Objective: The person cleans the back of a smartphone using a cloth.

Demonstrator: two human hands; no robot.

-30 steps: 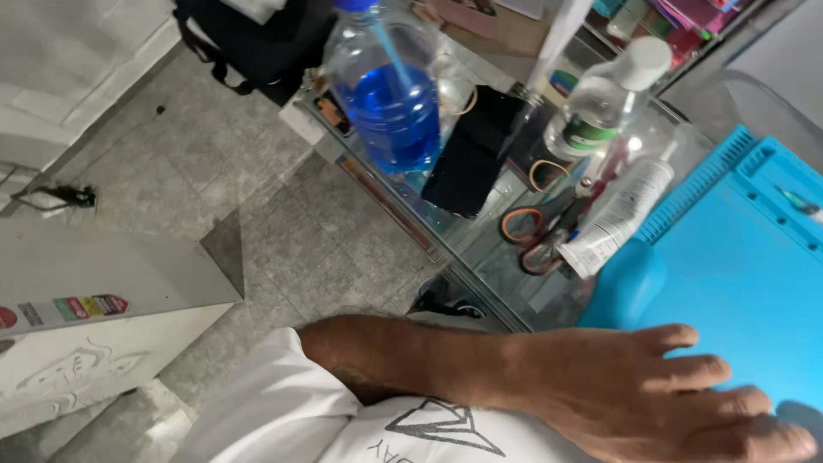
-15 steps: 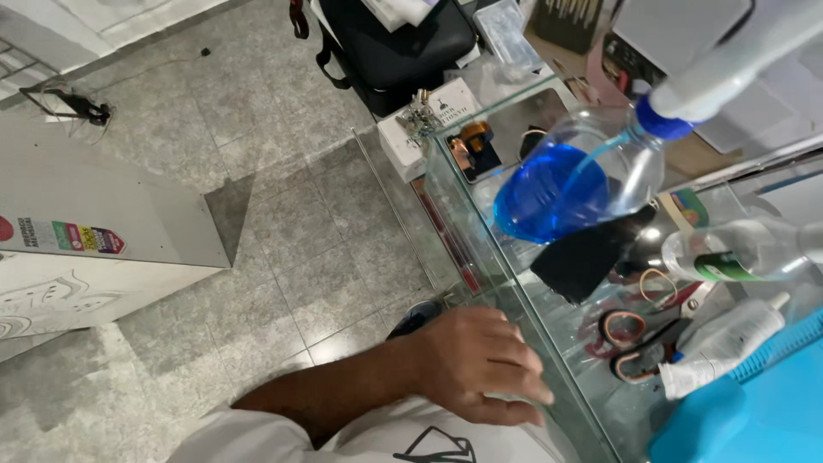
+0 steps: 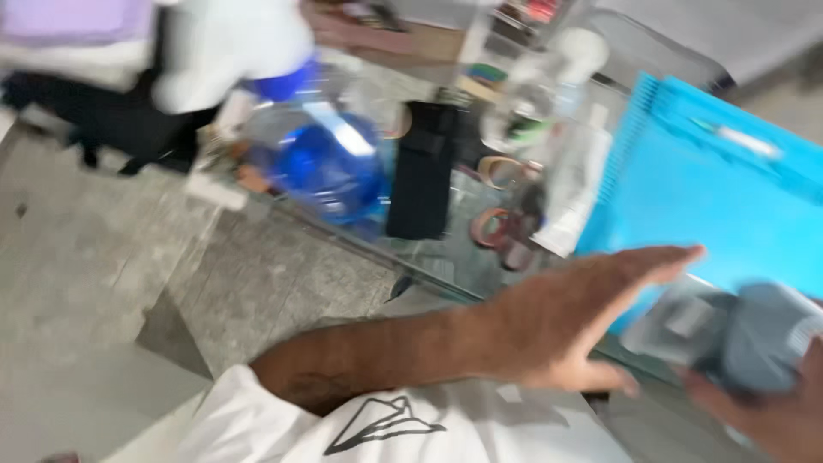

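Since a moment ago the left hand (image 3: 566, 321) has swung across from the glass table's (image 3: 429, 257) edge, fingers spread open, toward a grey-and-clear device (image 3: 729, 330) that has come into view. That device sits low at the right, gripped from below by the right hand (image 3: 771, 416), just over the blue mat (image 3: 711, 197). Everything is blurred; I'd steady the device before the free hand takes hold.
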